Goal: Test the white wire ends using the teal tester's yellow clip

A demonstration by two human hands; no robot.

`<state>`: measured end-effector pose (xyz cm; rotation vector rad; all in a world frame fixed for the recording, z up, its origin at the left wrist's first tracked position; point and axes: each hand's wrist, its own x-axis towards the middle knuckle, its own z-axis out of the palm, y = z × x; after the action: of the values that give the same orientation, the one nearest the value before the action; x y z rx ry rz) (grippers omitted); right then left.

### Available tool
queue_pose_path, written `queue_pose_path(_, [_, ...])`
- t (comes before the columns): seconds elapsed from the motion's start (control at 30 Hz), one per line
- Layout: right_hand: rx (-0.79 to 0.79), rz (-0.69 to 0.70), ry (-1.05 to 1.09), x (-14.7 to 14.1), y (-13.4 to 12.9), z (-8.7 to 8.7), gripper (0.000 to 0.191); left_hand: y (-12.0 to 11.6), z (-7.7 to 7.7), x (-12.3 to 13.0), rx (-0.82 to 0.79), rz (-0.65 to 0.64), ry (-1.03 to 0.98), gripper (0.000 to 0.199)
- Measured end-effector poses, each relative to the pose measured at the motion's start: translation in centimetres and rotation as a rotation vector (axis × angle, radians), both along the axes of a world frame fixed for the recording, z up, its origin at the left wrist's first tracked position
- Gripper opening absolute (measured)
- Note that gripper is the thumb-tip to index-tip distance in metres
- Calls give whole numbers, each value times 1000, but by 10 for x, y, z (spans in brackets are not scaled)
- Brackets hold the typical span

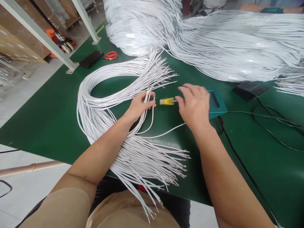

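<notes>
My left hand (143, 104) pinches several white wires (143, 118) near their ends, which rise above the fingers. Facing it, my right hand (196, 106) is slightly blurred and has its thumb and fingertips at the thin metal stem of a small yellow piece (168, 101) with a pale tip. That tip points toward the wire ends, with a small gap between. Beneath my left forearm a large bundle of white wires (89, 91) bends in a loop, both sets of ends fanning to the right. One loose wire (166, 134) stretches toward my right wrist.
A teal box (218, 104) stands just beyond my right hand, beside a black device (250, 91) with cables. Large heaps of white wire (228, 44) cover the table's back. Red-handled scissors (111, 55) and a black phone-like object (91, 59) lie back left, near metal posts (57, 52).
</notes>
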<state>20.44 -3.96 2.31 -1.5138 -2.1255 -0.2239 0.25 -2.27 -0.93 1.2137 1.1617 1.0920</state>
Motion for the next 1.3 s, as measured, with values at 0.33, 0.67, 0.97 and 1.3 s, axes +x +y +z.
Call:
queue_pose_path(0.33, [-224,603,-284,-64,-43,-8,23,-3,2,-2,3,-42,-125,49])
queue_pose_path(0.67, [-444,443,-92,-37,-37,16,24,-7,4,2,-18,-58,-96,44])
queue_pose_path(0.97, [-440,357,42,-5,-48,16,24,-13,3,5,-134,-230,-19,44])
queue_pose_path(1.3, [-926,206,258,-29,-39,25,23,-8,0,1,-107,-158,-98,41])
